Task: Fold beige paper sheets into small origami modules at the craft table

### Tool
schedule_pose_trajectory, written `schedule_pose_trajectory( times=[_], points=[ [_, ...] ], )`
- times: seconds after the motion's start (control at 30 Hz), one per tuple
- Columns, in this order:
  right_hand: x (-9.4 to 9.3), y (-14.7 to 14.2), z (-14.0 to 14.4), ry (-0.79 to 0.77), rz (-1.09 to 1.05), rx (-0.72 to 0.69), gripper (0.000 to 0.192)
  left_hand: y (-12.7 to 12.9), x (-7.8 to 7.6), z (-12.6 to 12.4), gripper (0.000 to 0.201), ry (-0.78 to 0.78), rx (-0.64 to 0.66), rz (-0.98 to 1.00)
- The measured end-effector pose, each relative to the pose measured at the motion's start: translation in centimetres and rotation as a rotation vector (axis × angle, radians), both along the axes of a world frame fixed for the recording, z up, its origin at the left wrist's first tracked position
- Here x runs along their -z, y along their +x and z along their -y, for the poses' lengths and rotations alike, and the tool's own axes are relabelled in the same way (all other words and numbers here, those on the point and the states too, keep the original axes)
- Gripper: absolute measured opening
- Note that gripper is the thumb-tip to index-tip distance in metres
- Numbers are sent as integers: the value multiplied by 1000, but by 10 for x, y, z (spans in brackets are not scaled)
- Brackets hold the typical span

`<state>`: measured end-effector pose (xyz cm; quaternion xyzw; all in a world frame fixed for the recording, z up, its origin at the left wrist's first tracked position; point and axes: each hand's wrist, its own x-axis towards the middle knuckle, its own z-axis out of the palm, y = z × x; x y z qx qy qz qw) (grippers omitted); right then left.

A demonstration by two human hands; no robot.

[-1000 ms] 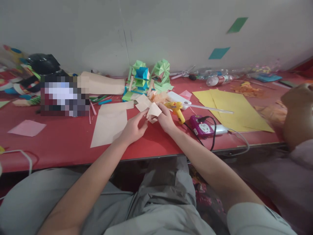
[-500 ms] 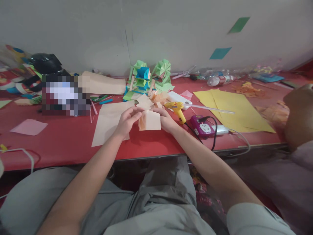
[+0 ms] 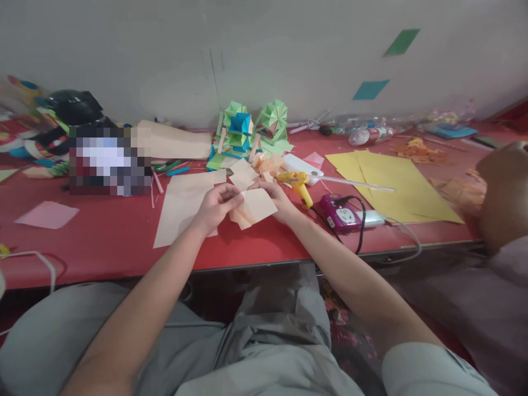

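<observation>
My left hand (image 3: 214, 206) and my right hand (image 3: 277, 199) meet above the red desk (image 3: 103, 236), and between them I hold a folded peach paper piece (image 3: 253, 208). The left hand's fingers are curled in and pinch the piece's upper left edge; the right hand's fingers close on its upper right edge from behind. The piece tilts, its lower corner pointing toward the desk's near edge, and it hangs just above the desk surface rather than lying flat on it. Under and left of my left hand lies a large sheet of peach paper (image 3: 181, 206), flat on the desk. Just beyond my hands sit loose peach offcuts (image 3: 243, 171), and behind those stand green and blue folded paper models (image 3: 251, 129) near the wall. Just right of my right hand lies a yellow glue gun (image 3: 297, 184), its cord running to a purple power socket (image 3: 340, 212). Farther right are yellow paper sheets (image 3: 391, 181).

Hard to make out: the folds on the held piece and my right fingertips, which the paper covers. A patch at the left of the desk is pixelated (image 3: 109, 160). At the right edge another person's arm (image 3: 501, 192) is cut off by the frame.
</observation>
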<state>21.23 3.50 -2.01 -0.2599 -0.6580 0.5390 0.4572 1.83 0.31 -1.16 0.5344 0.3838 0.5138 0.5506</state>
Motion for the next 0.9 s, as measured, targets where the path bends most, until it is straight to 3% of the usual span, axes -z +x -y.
schedule_pose_trajectory(
  times=[0.33, 0.53, 0.7, 0.9],
  points=[
    [7, -4, -2, 119, 63, 102, 35, 1, 1, -2, 34, 96, -105, -68],
    [10, -7, 0, -2, 19, 69, 47, 2, 0, -3, 36, 80, -104, 1],
    [11, -9, -4, -52, 5, 208, 34, 2, 1, -5, 38, 111, -206, -22],
    [6, -7, -2, -115, 40, 155, 24, 1, 1, -6, 39, 99, -258, -10]
  ],
)
